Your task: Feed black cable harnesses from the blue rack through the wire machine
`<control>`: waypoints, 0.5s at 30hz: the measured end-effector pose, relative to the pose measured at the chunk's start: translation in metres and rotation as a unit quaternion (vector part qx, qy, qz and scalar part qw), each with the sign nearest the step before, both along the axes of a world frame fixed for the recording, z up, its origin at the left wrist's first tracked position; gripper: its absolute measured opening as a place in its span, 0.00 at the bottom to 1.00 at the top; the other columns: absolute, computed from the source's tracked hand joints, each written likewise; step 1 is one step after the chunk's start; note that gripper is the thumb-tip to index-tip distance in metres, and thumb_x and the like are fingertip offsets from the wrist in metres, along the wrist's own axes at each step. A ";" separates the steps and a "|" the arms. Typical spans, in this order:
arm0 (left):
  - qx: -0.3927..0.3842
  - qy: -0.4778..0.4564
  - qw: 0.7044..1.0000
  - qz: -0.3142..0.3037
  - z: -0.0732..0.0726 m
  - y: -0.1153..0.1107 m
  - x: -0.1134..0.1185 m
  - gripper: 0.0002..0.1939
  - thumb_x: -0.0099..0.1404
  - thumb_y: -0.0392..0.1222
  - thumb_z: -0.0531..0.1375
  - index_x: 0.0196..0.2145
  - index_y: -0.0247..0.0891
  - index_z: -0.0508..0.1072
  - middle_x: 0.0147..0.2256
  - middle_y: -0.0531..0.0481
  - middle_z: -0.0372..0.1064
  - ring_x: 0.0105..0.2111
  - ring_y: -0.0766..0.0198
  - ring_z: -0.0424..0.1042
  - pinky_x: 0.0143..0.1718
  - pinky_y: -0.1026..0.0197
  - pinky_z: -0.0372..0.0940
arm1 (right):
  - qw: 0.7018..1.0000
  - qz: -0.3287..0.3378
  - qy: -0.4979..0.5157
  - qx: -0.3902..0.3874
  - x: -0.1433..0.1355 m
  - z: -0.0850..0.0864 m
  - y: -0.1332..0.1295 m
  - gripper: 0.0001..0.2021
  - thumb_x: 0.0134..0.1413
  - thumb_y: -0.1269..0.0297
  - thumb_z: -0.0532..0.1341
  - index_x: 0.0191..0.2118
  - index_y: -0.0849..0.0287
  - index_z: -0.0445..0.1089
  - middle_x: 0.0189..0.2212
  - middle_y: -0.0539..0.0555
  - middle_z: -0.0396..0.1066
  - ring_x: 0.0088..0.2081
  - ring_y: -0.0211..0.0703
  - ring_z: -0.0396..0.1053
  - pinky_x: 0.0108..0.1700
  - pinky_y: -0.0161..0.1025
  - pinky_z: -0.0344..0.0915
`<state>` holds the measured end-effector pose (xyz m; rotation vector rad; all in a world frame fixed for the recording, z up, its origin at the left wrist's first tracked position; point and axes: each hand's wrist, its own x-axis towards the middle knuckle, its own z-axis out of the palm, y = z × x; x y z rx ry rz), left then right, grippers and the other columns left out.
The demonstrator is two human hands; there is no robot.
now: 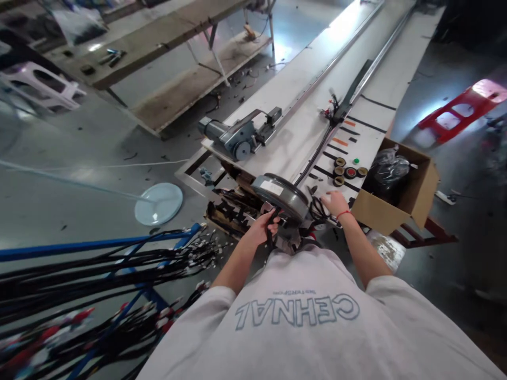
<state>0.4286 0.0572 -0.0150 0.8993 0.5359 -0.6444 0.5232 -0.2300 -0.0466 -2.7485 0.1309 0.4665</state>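
My left hand (268,226) is closed around a dark cable bundle (271,241) at the near end of the bench, just below a grey, round, drum-like part (282,193) with a white label. My right hand (336,203), a red string at its wrist, is over the bench's right edge. Its bent fingers meet a looped black cable (318,210); the exact grip is hard to make out. Beyond the drum, a long black wire harness (317,154) runs up the bench towards a cluster of connectors (331,108).
Several tape rolls (339,171) and black and orange strips lie on the white bench (304,124). A cardboard box (422,184) with a bagged black item stands right. A motorised device (240,134) sits left. Harnesses hang on a blue rack (99,244); a red stool (455,119) stands beyond.
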 end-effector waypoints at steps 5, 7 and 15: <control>0.248 -0.168 0.942 -0.149 0.008 -0.002 0.006 0.15 0.62 0.53 0.60 0.37 0.37 0.70 0.15 0.60 0.58 0.14 0.68 0.63 0.19 0.67 0.58 | 0.986 -0.108 -0.091 -0.088 0.088 0.012 -0.062 0.23 0.60 0.59 0.54 0.57 0.65 0.65 0.64 0.65 0.52 0.61 0.60 0.54 0.58 0.51 0.56; 0.391 -0.202 0.879 -0.185 0.009 -0.003 0.006 0.10 0.63 0.46 0.58 0.39 0.38 0.70 0.23 0.53 0.70 0.17 0.64 0.68 0.24 0.62 0.64 | 0.985 -0.116 -0.069 -0.111 0.113 0.015 -0.083 0.26 0.60 0.57 0.54 0.61 0.63 0.61 0.64 0.64 0.53 0.62 0.61 0.51 0.59 0.54 0.54; 0.644 -0.258 0.709 -0.127 -0.005 -0.015 0.002 0.11 0.63 0.37 0.52 0.41 0.39 0.70 0.49 0.38 0.70 0.50 0.51 0.71 0.51 0.53 0.64 | 0.987 -0.103 0.006 -0.120 0.127 -0.007 -0.085 0.26 0.59 0.53 0.53 0.57 0.66 0.62 0.49 0.69 0.69 0.53 0.59 0.66 0.54 0.53 0.57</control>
